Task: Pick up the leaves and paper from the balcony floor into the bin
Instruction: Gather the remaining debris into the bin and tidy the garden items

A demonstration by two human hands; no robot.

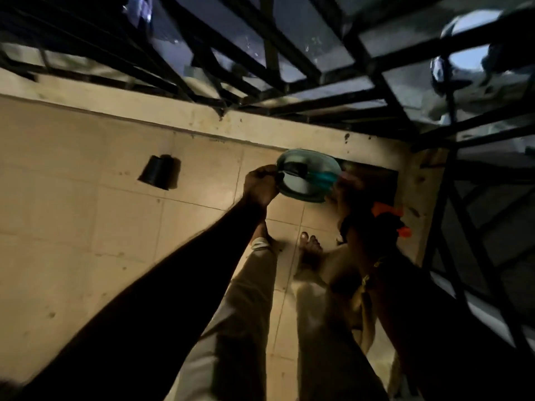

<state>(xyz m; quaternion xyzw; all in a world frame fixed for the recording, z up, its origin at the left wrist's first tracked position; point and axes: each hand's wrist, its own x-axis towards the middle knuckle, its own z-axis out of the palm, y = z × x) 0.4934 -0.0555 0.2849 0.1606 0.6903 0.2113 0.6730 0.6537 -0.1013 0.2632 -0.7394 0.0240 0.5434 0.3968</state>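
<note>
Above the floor (72,227), teal bin (308,176) between left hand (260,186) and right hand (346,188).

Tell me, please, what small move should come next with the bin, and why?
Probably lower the bin onto the tiles and free one hand: the left hand and right hand both grip its rim, while orange bits, perhaps paper, lie near the wall, not yet gathered.

Bin (308,176): teal, round, mouth tilted toward the camera.
Place: held above the floor (86,227), left grip (260,185) and right grip (346,188) on opposite rims.
Contents: pale and dark shapes, blurred.
</note>
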